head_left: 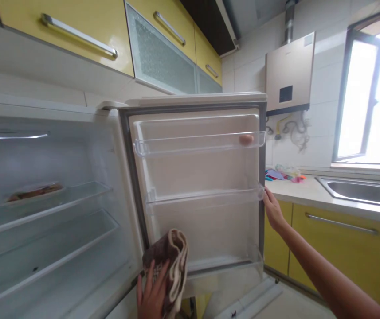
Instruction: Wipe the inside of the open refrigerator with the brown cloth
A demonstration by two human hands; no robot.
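Observation:
In the head view, my left hand (152,290) holds a folded brown and cream towel (176,261), its fingers spread across the patterned face. The towel is near the hinge side of the open fridge door (203,168), by its lower part. Whether the cloth touches the door I cannot tell. My right hand (273,212) grips the door's outer edge at about the height of the middle shelf, its fingertips partly hidden. A clear top door shelf (190,144) carries one egg-like brown object (246,140). Below it runs a clear middle door shelf (203,197).
Left of the door, the fridge interior has glass shelves (43,217) and a wrapped food tray (35,192). Yellow cabinets (76,31) hang above. At right are a counter (296,188) with colourful small items (283,173), a sink (362,189), a water heater (289,73) and an open window (359,97).

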